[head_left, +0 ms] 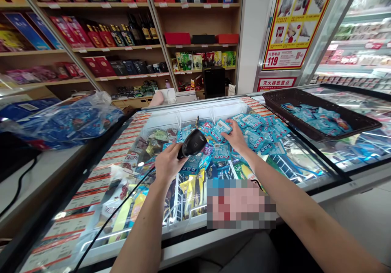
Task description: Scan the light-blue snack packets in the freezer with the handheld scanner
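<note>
My left hand (168, 161) grips a black handheld barcode scanner (195, 143), its head tilted toward the right. A black cable (122, 204) trails from it to the lower left. With fingers closed, my right hand (236, 136) pinches a small blue packet (221, 129) by its right edge; a white label shows on it. Around both hands, many similar blue packets (259, 136) lie heaped on the glass top (122, 159) of a chest freezer. Through the glass, ice creams in yellow wrappers (189, 193) sit in white wire baskets.
A dark brown tray (360, 122) with more blue packets stands at the right. Clear plastic bags of blue goods (70, 116) lie at the left. Behind the freezer are shelves (195, 5) of boxes and bottles. A blurred patch (240, 204) covers the front edge.
</note>
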`<state>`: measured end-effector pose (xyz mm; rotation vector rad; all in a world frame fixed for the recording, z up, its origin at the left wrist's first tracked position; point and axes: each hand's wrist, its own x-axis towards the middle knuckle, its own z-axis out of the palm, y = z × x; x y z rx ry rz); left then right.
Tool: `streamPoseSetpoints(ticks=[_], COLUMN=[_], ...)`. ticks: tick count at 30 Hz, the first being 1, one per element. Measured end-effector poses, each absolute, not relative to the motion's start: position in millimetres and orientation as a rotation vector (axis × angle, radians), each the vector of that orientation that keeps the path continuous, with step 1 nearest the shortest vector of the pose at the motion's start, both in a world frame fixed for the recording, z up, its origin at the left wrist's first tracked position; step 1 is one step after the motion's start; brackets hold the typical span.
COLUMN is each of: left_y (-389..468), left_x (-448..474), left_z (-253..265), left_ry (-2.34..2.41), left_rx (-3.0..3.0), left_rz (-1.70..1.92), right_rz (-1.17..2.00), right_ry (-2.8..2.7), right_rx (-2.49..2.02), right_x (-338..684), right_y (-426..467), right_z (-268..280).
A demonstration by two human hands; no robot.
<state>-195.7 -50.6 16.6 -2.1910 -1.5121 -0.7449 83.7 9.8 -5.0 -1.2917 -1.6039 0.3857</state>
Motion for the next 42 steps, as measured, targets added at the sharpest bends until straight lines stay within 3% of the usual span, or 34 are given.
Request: streamPoseSetpoints(ticks=[42], left_y=[-48.7], left_x=[-199.2], left_z=[18.0], left_ry=[-1.517], left_rx=[-2.15], left_rz=[-0.801], right_rz=[0.286], right_ry=[-1.619], right_rx=[-1.25], right_x=[87.1], right_y=[14.3], right_z=[-9.3])
